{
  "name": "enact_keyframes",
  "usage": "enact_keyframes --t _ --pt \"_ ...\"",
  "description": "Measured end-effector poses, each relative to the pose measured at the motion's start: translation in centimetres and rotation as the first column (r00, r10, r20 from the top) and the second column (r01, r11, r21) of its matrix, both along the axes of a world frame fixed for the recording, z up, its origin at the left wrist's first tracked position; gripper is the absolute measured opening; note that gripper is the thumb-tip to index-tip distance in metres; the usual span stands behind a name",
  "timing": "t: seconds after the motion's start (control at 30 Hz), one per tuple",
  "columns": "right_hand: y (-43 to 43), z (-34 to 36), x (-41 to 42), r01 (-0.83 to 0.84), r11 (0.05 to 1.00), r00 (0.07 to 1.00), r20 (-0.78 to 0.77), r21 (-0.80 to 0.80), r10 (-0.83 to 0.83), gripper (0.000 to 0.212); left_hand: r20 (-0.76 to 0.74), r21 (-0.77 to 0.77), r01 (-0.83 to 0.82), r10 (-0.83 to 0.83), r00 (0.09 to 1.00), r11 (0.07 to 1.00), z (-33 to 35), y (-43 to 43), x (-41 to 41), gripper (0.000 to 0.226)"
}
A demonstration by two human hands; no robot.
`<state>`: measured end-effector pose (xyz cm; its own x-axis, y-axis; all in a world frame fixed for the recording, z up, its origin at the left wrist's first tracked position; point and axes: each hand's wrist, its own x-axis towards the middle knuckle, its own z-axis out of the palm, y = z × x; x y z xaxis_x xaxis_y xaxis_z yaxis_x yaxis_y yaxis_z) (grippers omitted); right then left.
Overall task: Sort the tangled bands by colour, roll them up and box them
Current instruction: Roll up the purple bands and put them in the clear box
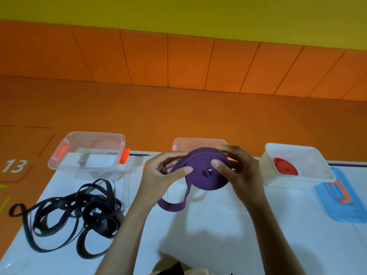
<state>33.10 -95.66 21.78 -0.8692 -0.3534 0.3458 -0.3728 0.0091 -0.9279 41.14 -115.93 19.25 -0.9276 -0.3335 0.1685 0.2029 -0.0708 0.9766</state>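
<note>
I hold the purple roll (206, 171) up off the table (198, 245) with both hands, just in front of the middle clear box (198, 142). My left hand (158, 171) grips its left edge, thumb laid on the flat face and fingers curled behind. My right hand (236, 171) clamps the other side the same way, thumb near the centre and fingers wrapped over the far rim. I judge this two-sided pinch is there to keep the coil from springing loose while the last stretch is wound on. A loose tail (174, 205) of the same band hangs below the roll and loops onto the table, so the rolling looks nearly done but not finished. The black band (79, 213) lies in a tangle to my left, in front of the left clear box (89, 135), probably waiting its turn. To my right a red roll (285, 167) sits inside the white box (297, 149), with a blue lid (341, 207) flat on the table beside it, so each colour seems to get its own box. The table is smooth and white. Beyond it the floor is orange, with painted lines and the number 13 (14, 166), and it meets an orange panelled wall with yellow above.
</note>
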Motion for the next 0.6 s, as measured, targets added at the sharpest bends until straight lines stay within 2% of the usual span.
enact_keyframes --t 0.1,0.2,0.37,0.47,0.6 --pt "0.1 -0.4 -0.3 -0.066 0.996 0.998 0.022 0.061 0.065 0.026 -0.022 -0.022 -0.008 0.008 1.0 1.0 -0.1 -0.1 -0.1 0.029" --pt "0.1 -0.8 -0.4 -0.1 0.986 0.993 0.075 0.134 0.091 0.037 -0.007 -0.075 0.014 -0.015 1.0 0.997 -0.3 0.3 -0.4 0.026" --pt "0.0 -0.8 -0.5 -0.016 0.997 1.0 -0.008 0.081 0.017 0.027 0.052 -0.094 0.101 -0.097 0.994 0.99 -0.7 0.6 -0.6 0.029" --pt "0.2 -1.2 -0.6 0.024 0.999 0.995 0.096 0.021 -0.026 0.028 0.081 -0.033 0.135 -0.132 0.988 0.99 -0.9 0.4 -0.6 0.03" --pt "0.7 -1.5 -0.7 -0.063 0.996 0.981 0.187 0.066 0.049 0.039 0.105 -0.024 0.13 -0.127 0.986 0.991 -1.2 0.5 -1.0 0.026"
